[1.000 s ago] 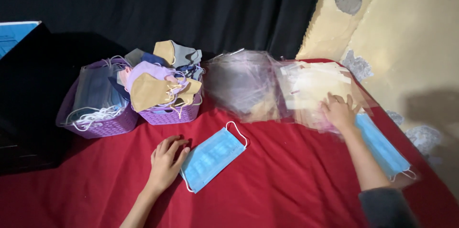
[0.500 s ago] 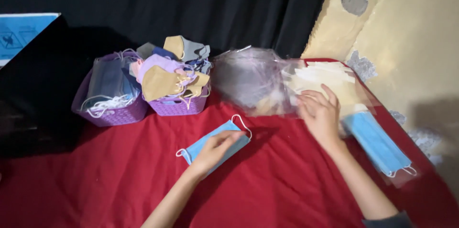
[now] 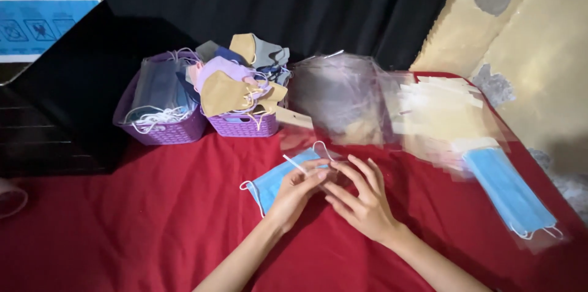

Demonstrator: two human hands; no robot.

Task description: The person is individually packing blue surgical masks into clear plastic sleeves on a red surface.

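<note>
Head view: blue mask (image 3: 274,180) under fingers (image 3: 313,175)

Left purple plastic basket (image 3: 160,131) holds stacked blue masks with white loops. Second purple basket (image 3: 242,125) just beside it, heaped with tan, lilac and grey cloth masks (image 3: 236,83). Clear plastic sleeves (image 3: 343,99) piled right of them on red cloth (image 3: 122,218). Bagged blue mask (image 3: 509,193) far right.
</note>
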